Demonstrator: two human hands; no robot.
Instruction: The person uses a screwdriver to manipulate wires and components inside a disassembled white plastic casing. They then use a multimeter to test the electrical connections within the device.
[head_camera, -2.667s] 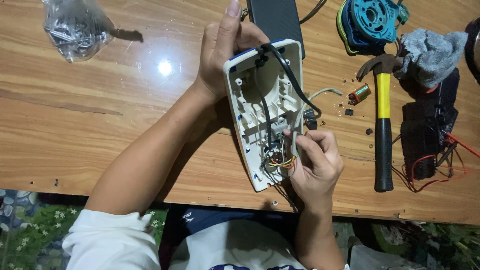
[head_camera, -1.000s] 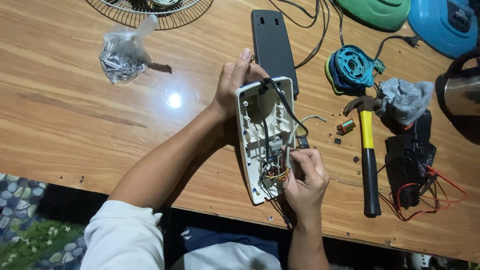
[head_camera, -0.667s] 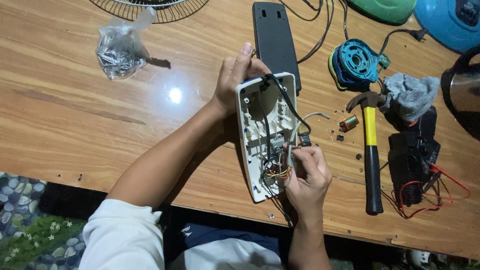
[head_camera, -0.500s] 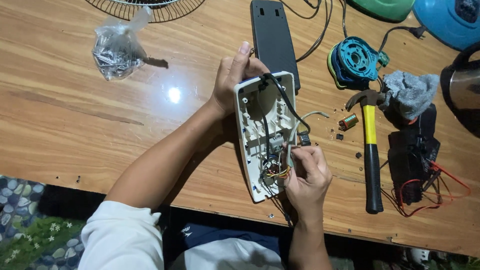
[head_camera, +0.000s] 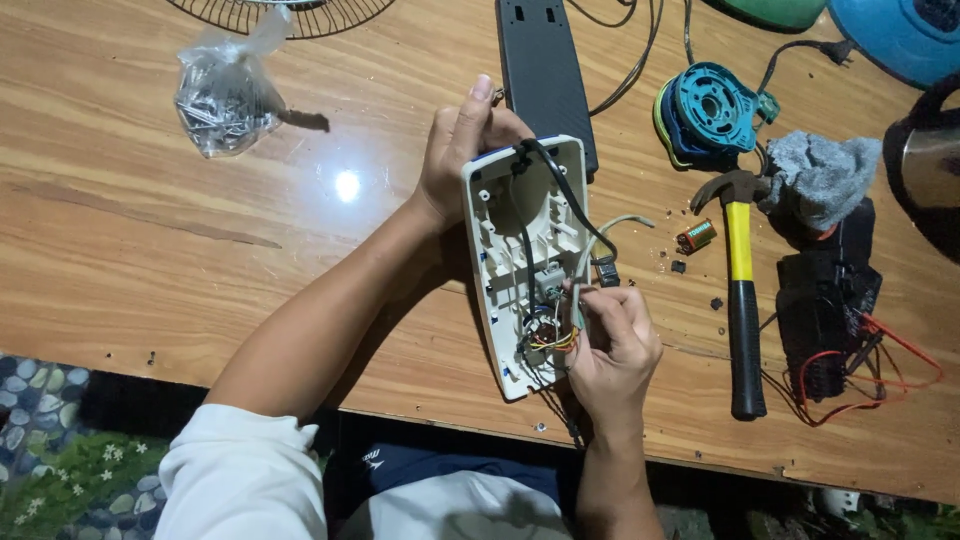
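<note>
A white plastic housing (head_camera: 500, 250) lies open side up on the wooden table, with a black cable and a bundle of coloured wires (head_camera: 548, 335) inside. My left hand (head_camera: 462, 150) grips the housing's far end, thumb over the rim. At the near right edge of the housing, my right hand (head_camera: 612, 340) pinches a few thin wires between its fingertips. What lies under my right palm is hidden.
A yellow-handled hammer (head_camera: 742, 290) lies to the right, beside a small cylindrical part (head_camera: 697, 236), a grey cloth (head_camera: 820, 178), a black part with red wires (head_camera: 830, 310) and a blue coil (head_camera: 708, 110). A black strip (head_camera: 543, 70) lies behind the housing, a clear bag of metal bits (head_camera: 224, 95) far left.
The view has shifted a little, so the table's far objects show more. My hands keep the same hold on the housing and the wires; the right fingers move only slightly.
</note>
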